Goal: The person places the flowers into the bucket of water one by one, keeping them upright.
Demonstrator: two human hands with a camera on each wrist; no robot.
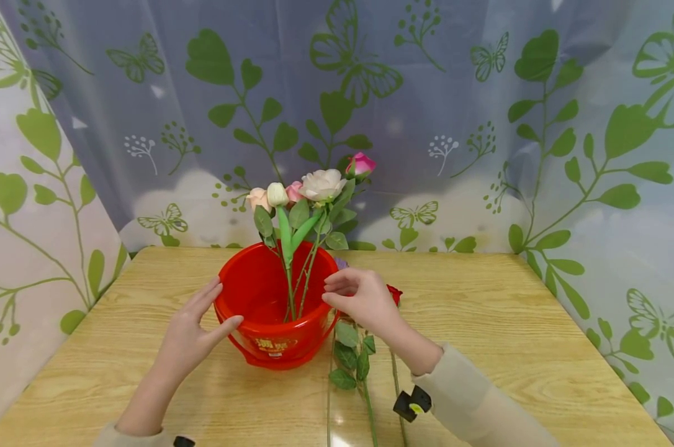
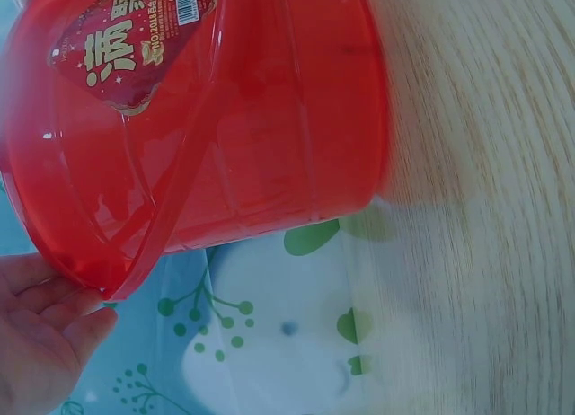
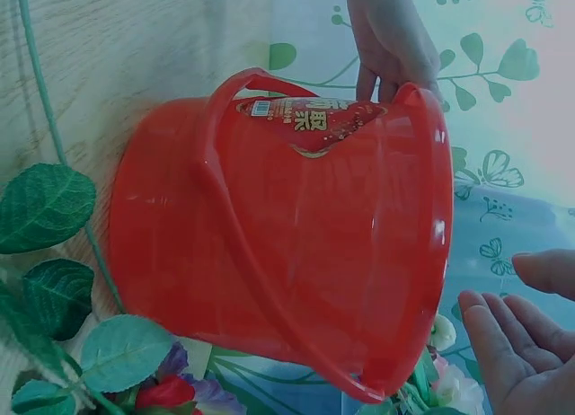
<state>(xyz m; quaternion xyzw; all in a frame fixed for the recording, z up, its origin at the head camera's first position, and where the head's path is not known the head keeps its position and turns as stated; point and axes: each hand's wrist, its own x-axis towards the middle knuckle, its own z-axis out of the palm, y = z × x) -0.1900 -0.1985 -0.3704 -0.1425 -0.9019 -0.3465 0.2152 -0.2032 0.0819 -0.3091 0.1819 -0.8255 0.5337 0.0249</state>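
A red plastic bucket (image 1: 310, 346) stands upright on the table, its handle hanging down. Inside it several artificial flowers lean on their stems: a white tulip (image 1: 277, 195), a large white bloom (image 1: 323, 185), a bright pink rose (image 1: 362, 164), a peach flower (image 1: 257, 198) and a smaller pink one (image 1: 294, 191). At the bucket's left rim is my left hand (image 1: 185, 335), fingertips touching the outside and thumb apart near the front. My right hand (image 1: 367, 301) is just beside the right rim, fingers loosely bent with nothing between them and the thumb.
On the wooden table (image 1: 482, 347), right of the bucket, lie more stems with green leaves (image 1: 345, 355), a red rose (image 1: 395, 294) partly behind my right hand, and a purple flower (image 1: 341, 263). A patterned curtain (image 1: 454, 155) hangs behind the table.
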